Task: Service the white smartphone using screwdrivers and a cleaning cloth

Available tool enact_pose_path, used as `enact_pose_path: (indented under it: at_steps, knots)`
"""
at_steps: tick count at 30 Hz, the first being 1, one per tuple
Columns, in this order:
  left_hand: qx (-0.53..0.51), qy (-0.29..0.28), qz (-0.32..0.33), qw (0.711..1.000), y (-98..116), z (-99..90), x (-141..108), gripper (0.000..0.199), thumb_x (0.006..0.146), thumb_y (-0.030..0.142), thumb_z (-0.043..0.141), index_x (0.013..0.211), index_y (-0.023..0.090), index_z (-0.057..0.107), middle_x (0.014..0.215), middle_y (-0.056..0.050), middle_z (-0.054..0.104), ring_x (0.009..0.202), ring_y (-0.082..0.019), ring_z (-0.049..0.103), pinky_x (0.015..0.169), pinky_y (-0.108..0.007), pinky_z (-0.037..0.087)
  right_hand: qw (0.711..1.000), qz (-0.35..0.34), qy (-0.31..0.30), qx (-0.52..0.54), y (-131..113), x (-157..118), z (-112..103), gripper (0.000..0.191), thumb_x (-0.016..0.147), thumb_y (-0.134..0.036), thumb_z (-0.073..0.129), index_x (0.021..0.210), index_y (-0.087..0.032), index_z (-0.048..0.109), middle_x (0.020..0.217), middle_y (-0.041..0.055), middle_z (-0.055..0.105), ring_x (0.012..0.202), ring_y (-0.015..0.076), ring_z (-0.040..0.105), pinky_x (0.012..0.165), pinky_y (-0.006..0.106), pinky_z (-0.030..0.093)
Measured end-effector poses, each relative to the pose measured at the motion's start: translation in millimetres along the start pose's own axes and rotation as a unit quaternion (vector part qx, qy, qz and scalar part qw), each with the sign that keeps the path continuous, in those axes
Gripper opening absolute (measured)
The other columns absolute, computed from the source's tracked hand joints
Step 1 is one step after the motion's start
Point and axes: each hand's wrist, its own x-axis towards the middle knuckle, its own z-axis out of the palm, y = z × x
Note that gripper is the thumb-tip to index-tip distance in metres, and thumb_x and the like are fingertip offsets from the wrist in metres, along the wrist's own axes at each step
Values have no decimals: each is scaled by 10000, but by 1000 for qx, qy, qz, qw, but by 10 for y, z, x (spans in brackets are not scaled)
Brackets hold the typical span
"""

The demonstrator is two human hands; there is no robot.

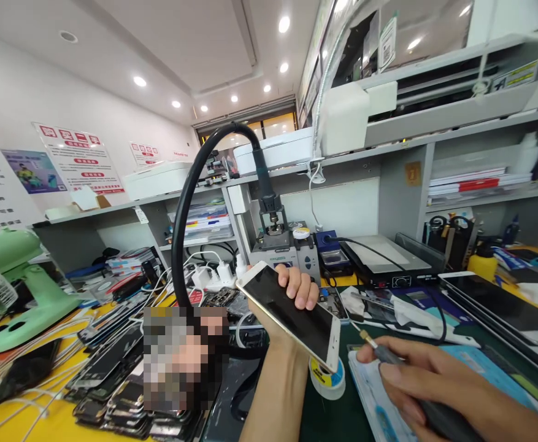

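Note:
My left hand [299,287] is wrapped round a white smartphone [291,313] with a black screen, its fingers curled over the upper long edge. The phone is held tilted above the bench. At the lower right, my right hand [434,377] grips a soldering iron [391,356] by its dark handle. Its brass collar and thin tip point up and left toward the phone, apart from it. Below the phone's lower end stands a spool of solder wire [327,382]. A blue-and-white flat packet [374,393] lies under my right hand.
A hot-air station [284,255] with a thick black hose [181,202] arching leftward stands behind. Stacked phone parts [121,405] and white cables crowd the left, beside a green fan [20,288]. At right lie a heating plate [388,261] and a tablet [503,307]. One patch is pixelated.

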Motion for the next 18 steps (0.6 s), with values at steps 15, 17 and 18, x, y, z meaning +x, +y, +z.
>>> enact_pose_path:
  at_steps: [15,17,18]
  knots:
    - [19,170,11,985,-269,303,-155,504,877,615,470,702,193,683,743,-54,596,800,-218,593,937,-428,492,983,-88,120,103,30,227,-252,468,759,-512,752,1029,-202,528,326,-60,527,219,86,402,276,130,288]
    - [19,231,-26,972,-290,307,-141,501,877,617,511,861,176,749,888,-101,687,940,-268,636,990,-461,477,976,-101,126,148,8,226,-338,403,772,-461,737,1018,-219,529,356,-56,553,204,111,426,247,149,292]
    - [24,240,-46,969,-307,303,-135,530,872,632,526,949,161,758,968,-126,710,996,-286,641,1000,-453,472,971,-111,131,164,-11,218,-380,355,780,-433,728,990,-224,532,366,-63,551,201,110,429,238,150,285]
